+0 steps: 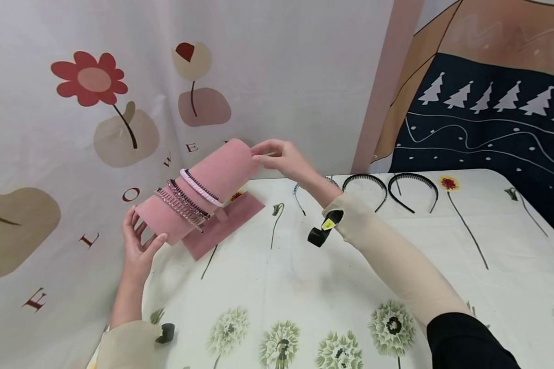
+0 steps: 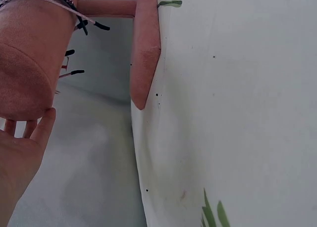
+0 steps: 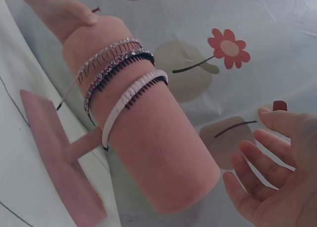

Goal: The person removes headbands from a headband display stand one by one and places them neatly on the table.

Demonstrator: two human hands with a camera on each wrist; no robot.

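Note:
A pink padded cylinder stand (image 1: 226, 166) is held at a slant, its flat base (image 1: 240, 220) on the table side. Around the cylinder sit several headbands: a pale one (image 3: 130, 96), a dark glittery one (image 3: 101, 78) and a light beaded one (image 3: 96, 56). My left hand (image 1: 138, 248) has its fingertips on the cylinder's lower left end, also visible in the left wrist view. At the upper right end my right hand (image 1: 283, 159) is beside the rim with fingers extended; the right wrist view shows this hand (image 3: 270, 172) relaxed, a small gap from the cylinder.
Behind my right forearm lies a blue headband (image 1: 297, 190), partly hidden. Two black toothed headbands (image 1: 364, 176) (image 1: 413, 176) lie along the table's back edge. The flower-printed cloth (image 1: 286, 287) covers the table; a printed curtain (image 1: 295, 66) hangs behind it.

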